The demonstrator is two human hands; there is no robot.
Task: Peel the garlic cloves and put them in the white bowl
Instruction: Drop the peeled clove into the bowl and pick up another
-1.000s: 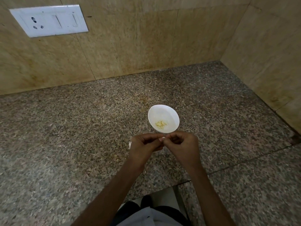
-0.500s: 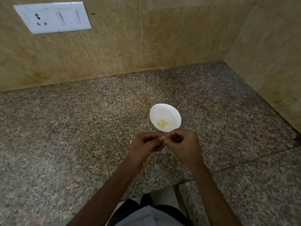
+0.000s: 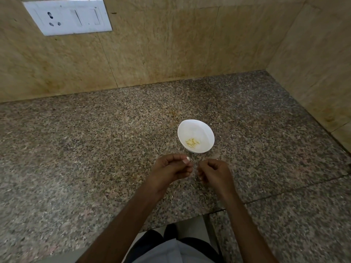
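White bowl (image 3: 201, 128) with pale yellow cloves (image 3: 192, 142), speckled brown-grey granite counter (image 3: 95, 149), mottled tan wall (image 3: 171, 50), white switch plate (image 3: 67, 15)

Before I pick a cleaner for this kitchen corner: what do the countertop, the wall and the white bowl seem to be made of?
Countertop: likely polished granite, speckled grey, pink and black, with a slab seam. Wall: beige veined stone or tile, smooth, thin joints. White bowl: smooth plain white, ceramic or plastic; the look leaves it open.
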